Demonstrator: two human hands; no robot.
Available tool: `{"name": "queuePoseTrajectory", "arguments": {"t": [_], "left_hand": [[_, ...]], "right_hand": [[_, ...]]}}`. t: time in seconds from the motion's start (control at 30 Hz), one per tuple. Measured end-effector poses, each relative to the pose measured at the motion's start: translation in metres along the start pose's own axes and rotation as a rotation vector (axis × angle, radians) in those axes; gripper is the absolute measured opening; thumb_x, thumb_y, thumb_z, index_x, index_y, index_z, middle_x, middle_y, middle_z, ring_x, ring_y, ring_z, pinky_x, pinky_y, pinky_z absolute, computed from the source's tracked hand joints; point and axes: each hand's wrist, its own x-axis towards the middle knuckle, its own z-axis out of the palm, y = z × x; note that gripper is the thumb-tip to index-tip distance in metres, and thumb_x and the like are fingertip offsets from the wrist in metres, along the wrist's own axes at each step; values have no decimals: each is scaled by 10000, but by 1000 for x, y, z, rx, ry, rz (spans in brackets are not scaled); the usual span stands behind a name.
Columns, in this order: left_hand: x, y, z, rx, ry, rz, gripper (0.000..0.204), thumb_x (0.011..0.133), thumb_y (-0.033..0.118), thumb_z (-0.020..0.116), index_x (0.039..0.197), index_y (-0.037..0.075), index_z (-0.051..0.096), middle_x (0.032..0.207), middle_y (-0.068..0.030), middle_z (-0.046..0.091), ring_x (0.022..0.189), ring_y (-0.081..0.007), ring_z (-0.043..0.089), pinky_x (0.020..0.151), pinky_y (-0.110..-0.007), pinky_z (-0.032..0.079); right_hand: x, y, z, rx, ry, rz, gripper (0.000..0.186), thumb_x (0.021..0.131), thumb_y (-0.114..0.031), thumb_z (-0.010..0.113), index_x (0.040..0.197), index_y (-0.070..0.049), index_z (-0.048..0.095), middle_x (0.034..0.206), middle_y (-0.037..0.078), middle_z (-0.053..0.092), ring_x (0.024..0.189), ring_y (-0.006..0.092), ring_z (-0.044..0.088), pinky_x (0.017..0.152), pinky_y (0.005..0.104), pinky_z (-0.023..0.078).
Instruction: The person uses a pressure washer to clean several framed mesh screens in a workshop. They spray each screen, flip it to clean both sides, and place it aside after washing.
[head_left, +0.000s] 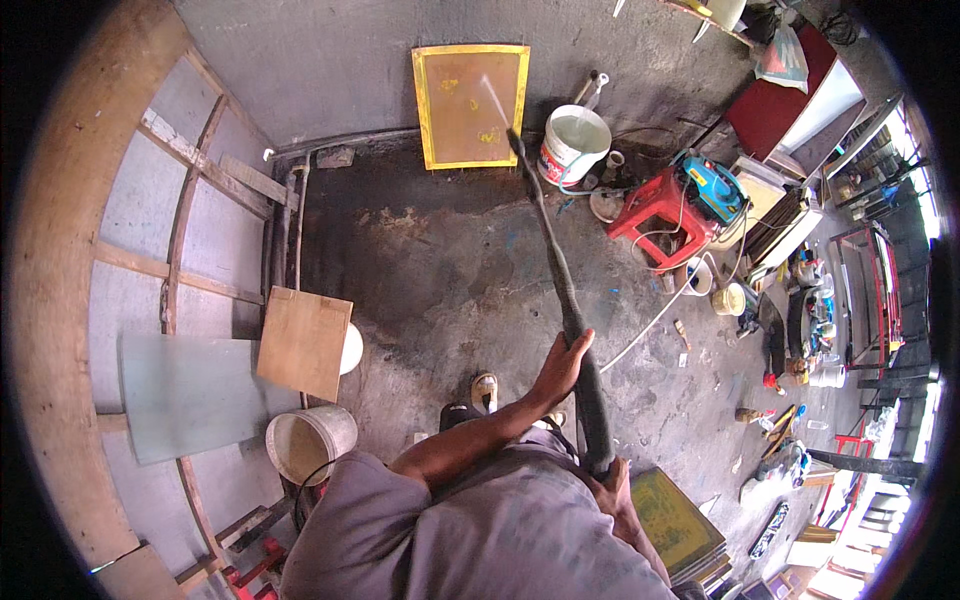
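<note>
I hold a long dark pressure washer lance (pixel 553 240) with both hands. My left hand (pixel 568 368) is wrapped round its middle, with the arm reaching across my body. Lower down, my right hand (pixel 612 488) is closed round the thick rear end, partly hidden by the lance. From the tip a pale water jet (pixel 492 92) goes toward a screen printing frame (pixel 471 108). That frame has a yellow-edged border and tan mesh with yellow patches, and leans upright on the grey wall.
A white bucket of water (pixel 578 140) stands right of the frame. Beside it, a blue pressure washer (pixel 712 188) sits on a red stool (pixel 655 215); a pale hose (pixel 650 328) crosses the floor. At left are a wooden board (pixel 305 343), a glass sheet (pixel 190 395) and another bucket (pixel 312 440). Stacked screens (pixel 672 525) lie at lower right.
</note>
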Motion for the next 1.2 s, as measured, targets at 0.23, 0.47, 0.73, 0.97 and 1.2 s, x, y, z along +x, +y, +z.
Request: {"name": "queuePoseTrajectory", "arguments": {"t": [0.23, 0.47, 0.73, 0.97, 1.2], "left_hand": [[11, -12, -13, -25, 55, -38, 416, 889, 474, 557, 898, 64, 485, 631, -46, 570, 527, -128, 552, 502, -260, 439], [5, -6, -17, -95, 10, -48, 420, 884, 474, 564, 922, 64, 481, 651, -32, 548, 532, -138, 550, 503, -283, 450], [5, -2, -14, -54, 50, -31, 446, 888, 485, 550, 938, 46, 490, 682, -44, 557, 576, -133, 531, 535, -281, 432], [7, -20, -19, -104, 43, -99, 406, 890, 478, 551, 876, 76, 506, 649, -44, 569, 543, -140, 564, 517, -281, 448], [13, -19, -13, -131, 55, -19, 394, 894, 465, 550, 892, 74, 498, 658, -66, 584, 553, -145, 570, 523, -269, 444]], "right_hand": [[11, -6, -4, 162, -129, 120, 443, 693, -301, 769, 920, 36, 591, 735, 161, 630, 681, 196, 603, 633, 354, 473], [8, 0, -4, 155, -129, 36, 426, 695, -269, 769, 954, 19, 591, 748, 151, 630, 674, 181, 591, 632, 338, 472], [12, 11, 1, 0, -96, -103, 448, 701, -279, 770, 977, 19, 581, 778, 148, 644, 697, 172, 589, 660, 338, 478], [11, 12, -3, 173, -160, 92, 468, 712, -306, 770, 990, 22, 584, 798, 149, 646, 731, 124, 560, 684, 332, 479], [12, -22, -13, 71, -154, 171, 431, 705, -290, 758, 955, 14, 583, 809, 177, 603, 764, 232, 559, 698, 367, 448]]}}
